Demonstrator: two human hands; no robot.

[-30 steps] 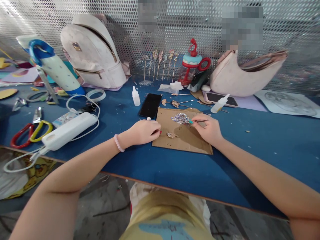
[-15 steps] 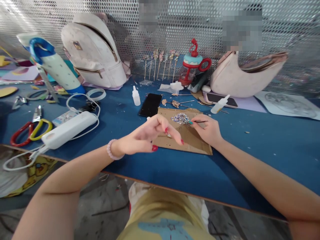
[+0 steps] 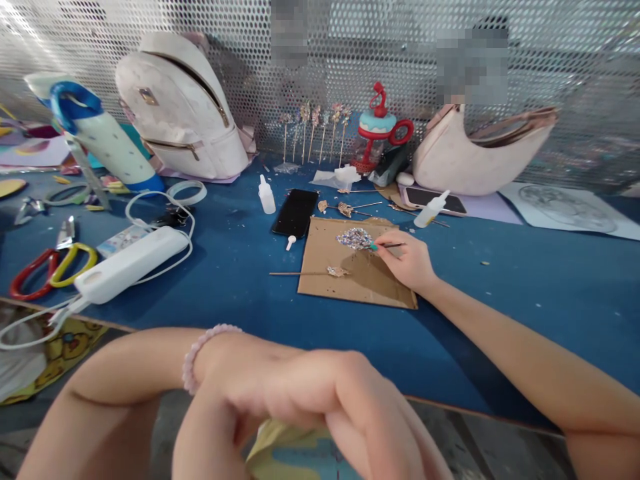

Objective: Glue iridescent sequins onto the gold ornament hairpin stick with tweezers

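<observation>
My right hand (image 3: 407,260) pinches a thin dark tool with a teal tip (image 3: 374,246). The tip touches a pile of shiny multicoloured gems (image 3: 354,237) on a brown cardboard sheet (image 3: 320,233). Below the pile, a thin stick (image 3: 285,273) with a gem-covered leaf-like head (image 3: 338,271) lies across the cardboard's left edge. My left hand (image 3: 310,393), with a pink bead bracelet (image 3: 193,357) at its wrist, is raised large and close to the camera. Its fingers bend down, their tips out of sight, so what they hold, if anything, is hidden.
Glue bottles (image 3: 267,197), a black phone (image 3: 296,212) and a small white scoop (image 3: 291,242) lie around the cardboard. To the left are scissors (image 3: 65,247) and a white power strip (image 3: 133,263). A backpack (image 3: 185,113), cup (image 3: 377,123) and handbag (image 3: 465,167) stand behind.
My left hand has come away from over the cardboard, down and nearer the camera, uncovering the stick and the scoop. My right hand stays at the gem pile with the tool.
</observation>
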